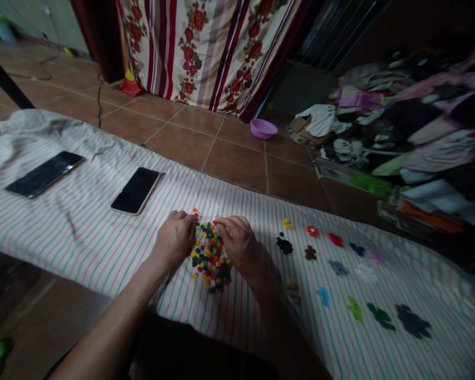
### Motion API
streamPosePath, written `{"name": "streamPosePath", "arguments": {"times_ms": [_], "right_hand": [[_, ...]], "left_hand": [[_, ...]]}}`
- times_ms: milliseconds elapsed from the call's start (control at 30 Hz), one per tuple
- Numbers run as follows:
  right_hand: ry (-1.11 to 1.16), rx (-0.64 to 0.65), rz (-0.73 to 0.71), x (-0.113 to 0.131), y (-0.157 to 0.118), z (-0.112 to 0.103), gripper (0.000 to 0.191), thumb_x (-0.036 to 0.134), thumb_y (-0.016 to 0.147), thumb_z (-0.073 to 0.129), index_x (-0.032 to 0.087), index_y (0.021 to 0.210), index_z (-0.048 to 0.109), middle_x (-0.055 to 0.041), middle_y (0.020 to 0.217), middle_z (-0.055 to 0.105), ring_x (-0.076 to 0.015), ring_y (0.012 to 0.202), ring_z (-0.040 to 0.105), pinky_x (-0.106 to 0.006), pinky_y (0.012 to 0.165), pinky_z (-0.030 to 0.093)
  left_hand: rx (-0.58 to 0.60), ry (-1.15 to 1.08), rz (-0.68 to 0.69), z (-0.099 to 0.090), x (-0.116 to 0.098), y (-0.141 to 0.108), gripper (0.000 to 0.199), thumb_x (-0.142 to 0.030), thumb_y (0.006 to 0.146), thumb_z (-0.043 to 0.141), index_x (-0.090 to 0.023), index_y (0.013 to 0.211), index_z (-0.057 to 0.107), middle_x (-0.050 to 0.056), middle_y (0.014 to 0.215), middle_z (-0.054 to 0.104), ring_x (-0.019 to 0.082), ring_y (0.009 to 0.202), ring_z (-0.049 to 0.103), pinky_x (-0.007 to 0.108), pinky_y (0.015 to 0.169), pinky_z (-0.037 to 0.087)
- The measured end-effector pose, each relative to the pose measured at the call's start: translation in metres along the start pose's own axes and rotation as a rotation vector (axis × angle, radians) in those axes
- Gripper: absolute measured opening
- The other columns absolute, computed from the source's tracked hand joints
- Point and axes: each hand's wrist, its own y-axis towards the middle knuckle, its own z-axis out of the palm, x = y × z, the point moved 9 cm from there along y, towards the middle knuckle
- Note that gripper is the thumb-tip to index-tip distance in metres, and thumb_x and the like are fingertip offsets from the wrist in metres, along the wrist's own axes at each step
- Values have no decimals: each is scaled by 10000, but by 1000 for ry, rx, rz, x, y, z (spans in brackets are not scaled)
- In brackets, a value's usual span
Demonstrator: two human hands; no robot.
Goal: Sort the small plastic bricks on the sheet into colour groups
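A heap of small multicoloured pieces [210,258], too small to name by kind, lies on the striped cloth [257,211] between my hands. My left hand [176,237] is closed at the heap's left edge, its fingers curled in; whatever they hold is hidden. On the other side, my right hand [239,243] pinches a small red piece [215,222] between thumb and fingertips, above the heap's upper right. A few loose orange and pink pieces [196,212] lie just beyond the left fingertips.
Right of my hands lie small piles sorted by colour, among them yellow [287,224], black [285,246], red [335,240] and dark green [381,316]. Two phones [136,191] lie to the left. Beyond the cloth, a purple basin [263,129] stands on the tiled floor.
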Motion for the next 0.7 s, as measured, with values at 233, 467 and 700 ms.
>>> {"name": "streamPosePath", "arguments": {"times_ms": [233, 467, 700], "right_hand": [[-35, -23, -8, -8, -9, -18, 148, 196, 899, 513, 202, 932, 657, -58, 834, 661, -219, 850, 572, -364, 792, 463], [-57, 4, 6, -16, -20, -30, 106, 141, 865, 530, 211, 844, 607, -41, 814, 645, -215, 841, 564, -354, 778, 451], [-96, 17, 21, -33, -39, -45, 132, 130, 856, 533, 214, 858, 635, -43, 836, 653, -208, 870, 567, -357, 816, 451]], "left_hand": [[-65, -16, 9, -2, 3, 1, 278, -216, 918, 355, -147, 915, 624, 86, 867, 653, 211, 859, 558, 333, 795, 452], [-77, -20, 34, -2, 2, 0, 226, -217, 874, 413, -172, 838, 631, 73, 836, 638, 193, 821, 559, 309, 782, 444], [-84, 2, 90, -5, 2, 2, 267, -282, 859, 403, -171, 820, 642, 76, 788, 632, 208, 774, 556, 329, 740, 450]]}}
